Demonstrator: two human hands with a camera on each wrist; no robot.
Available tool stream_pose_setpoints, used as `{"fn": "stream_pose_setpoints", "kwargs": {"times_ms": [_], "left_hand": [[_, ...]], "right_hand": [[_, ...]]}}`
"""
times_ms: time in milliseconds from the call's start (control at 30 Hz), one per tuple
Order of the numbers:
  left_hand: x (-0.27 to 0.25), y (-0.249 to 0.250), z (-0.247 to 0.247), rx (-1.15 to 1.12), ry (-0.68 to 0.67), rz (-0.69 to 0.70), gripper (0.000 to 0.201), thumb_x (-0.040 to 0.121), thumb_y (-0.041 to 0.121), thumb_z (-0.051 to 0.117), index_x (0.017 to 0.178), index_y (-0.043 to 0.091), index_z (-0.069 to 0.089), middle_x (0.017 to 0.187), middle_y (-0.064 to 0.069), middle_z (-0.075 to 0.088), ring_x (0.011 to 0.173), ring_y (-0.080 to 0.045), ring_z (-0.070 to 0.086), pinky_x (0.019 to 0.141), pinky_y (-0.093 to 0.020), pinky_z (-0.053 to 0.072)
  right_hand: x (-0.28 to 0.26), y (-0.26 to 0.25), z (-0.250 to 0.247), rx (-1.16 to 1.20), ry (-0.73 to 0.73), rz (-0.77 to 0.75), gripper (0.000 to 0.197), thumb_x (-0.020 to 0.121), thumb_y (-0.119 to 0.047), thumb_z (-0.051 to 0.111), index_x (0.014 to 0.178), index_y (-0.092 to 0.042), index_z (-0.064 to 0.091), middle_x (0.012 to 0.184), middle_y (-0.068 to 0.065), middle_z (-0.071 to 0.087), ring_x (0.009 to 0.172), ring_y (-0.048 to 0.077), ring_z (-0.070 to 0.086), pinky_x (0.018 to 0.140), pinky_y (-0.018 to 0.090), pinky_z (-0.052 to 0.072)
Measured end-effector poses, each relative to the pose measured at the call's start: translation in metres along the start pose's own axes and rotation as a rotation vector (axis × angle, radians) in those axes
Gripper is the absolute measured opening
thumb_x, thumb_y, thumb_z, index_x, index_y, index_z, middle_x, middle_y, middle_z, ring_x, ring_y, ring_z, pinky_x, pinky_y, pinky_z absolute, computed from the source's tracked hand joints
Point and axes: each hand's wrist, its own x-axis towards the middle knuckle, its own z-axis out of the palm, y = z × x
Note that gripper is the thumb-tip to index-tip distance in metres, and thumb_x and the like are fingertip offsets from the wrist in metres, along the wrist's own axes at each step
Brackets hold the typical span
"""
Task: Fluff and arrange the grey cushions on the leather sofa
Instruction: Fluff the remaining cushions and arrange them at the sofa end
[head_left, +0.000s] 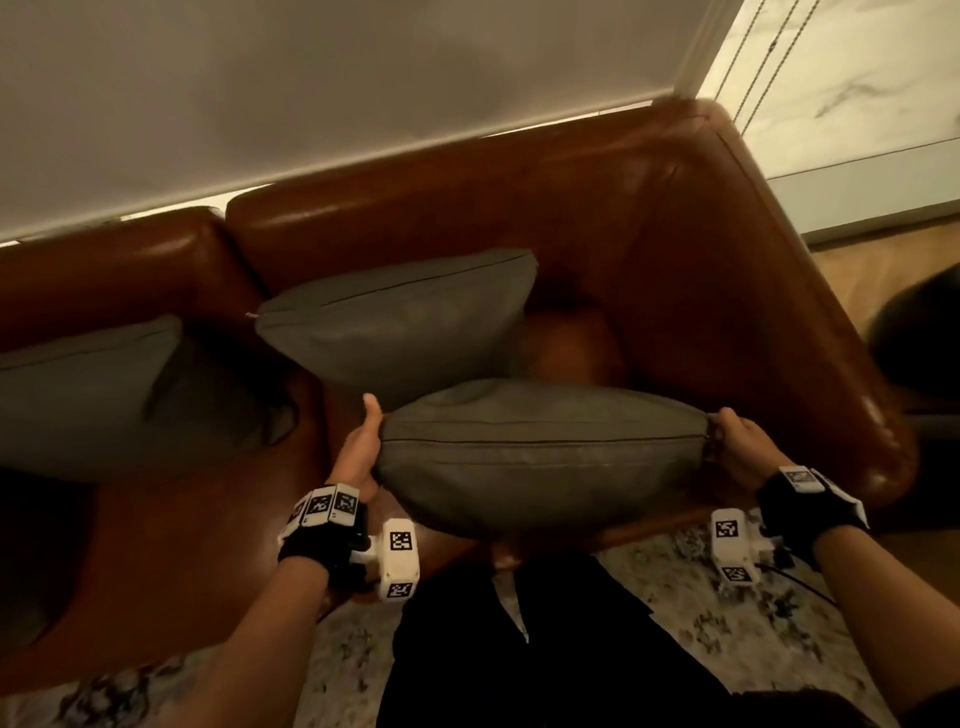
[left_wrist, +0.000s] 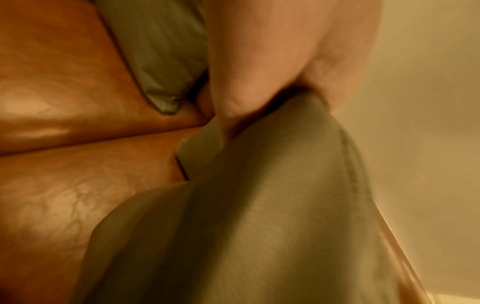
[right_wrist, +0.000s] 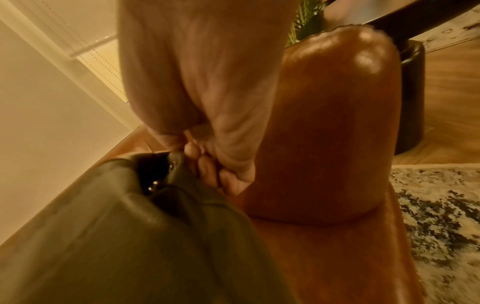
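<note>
The person is holding one grey cushion edge-up in the air, in front of the leather sofa and over its front edge near the right arm. The left hand is gripping the cushion's left end, thumb raised along the top and fingers tucked under the fabric. The right hand is pinching the right corner, its fingers curled tight on the bunched fabric beside the zip end.

Judging by how things lie, the task is partway along. A second grey cushion is leaning against the backrest toward the right corner of the seat and is looking plump and placed. A third grey cushion is lying at the left edge of the view, blurred, so whether it is tidied cannot be told. The held one is probably being fluffed, and setting it down on the seat is not yet done.
</note>
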Motion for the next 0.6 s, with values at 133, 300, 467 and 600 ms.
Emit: {"fn": "stream_pose_setpoints", "kwargs": {"times_ms": [133, 300, 467, 600], "left_hand": [[0.024, -0.030, 0.004, 0.293, 0.011, 0.030, 0.079, 0.062, 0.064, 0.072, 0.115, 0.007, 0.062, 0.115, -0.012, 0.068, 0.110, -0.026, 0.063, 0.101, -0.042, 0.046], [0.023, -0.031, 0.022, 0.566, 0.206, 0.187, 0.036, 0.088, 0.021, 0.060, 0.117, -0.001, 0.058, 0.122, -0.024, 0.060, 0.118, -0.036, 0.055, 0.104, -0.042, 0.041], [0.022, 0.006, 0.037, 0.899, 0.202, 0.169, 0.051, 0.093, 0.035, 0.049, 0.139, 0.017, 0.037, 0.143, -0.025, 0.037, 0.134, -0.041, 0.032, 0.111, -0.042, 0.025], [-0.019, 0.029, 0.087, 0.770, -0.113, 0.327, 0.042, 0.093, 0.039, 0.046, 0.131, 0.021, 0.048, 0.136, -0.009, 0.048, 0.128, -0.026, 0.044, 0.100, -0.043, 0.043]], "right_hand": [[0.000, 0.022, 0.000, -0.168, 0.126, 0.082, 0.029, 0.101, -0.028, 0.028, 0.087, -0.012, 0.048, 0.088, 0.012, 0.046, 0.075, 0.021, 0.046, 0.057, 0.028, 0.034], [0.001, 0.045, -0.011, -0.201, 0.239, 0.054, 0.028, 0.098, -0.030, 0.034, 0.088, -0.010, 0.052, 0.102, 0.022, 0.057, 0.093, 0.033, 0.055, 0.074, 0.042, 0.048], [-0.062, -0.001, 0.010, -0.235, 0.072, -0.181, 0.029, 0.099, -0.020, 0.034, 0.082, -0.012, 0.056, 0.080, 0.007, 0.056, 0.077, 0.021, 0.057, 0.073, 0.037, 0.048], [-0.104, -0.061, 0.034, 0.195, -0.075, -0.463, 0.036, 0.096, 0.000, 0.025, 0.066, -0.011, 0.041, 0.059, 0.001, 0.032, 0.051, 0.011, 0.033, 0.049, 0.017, 0.031]]}}
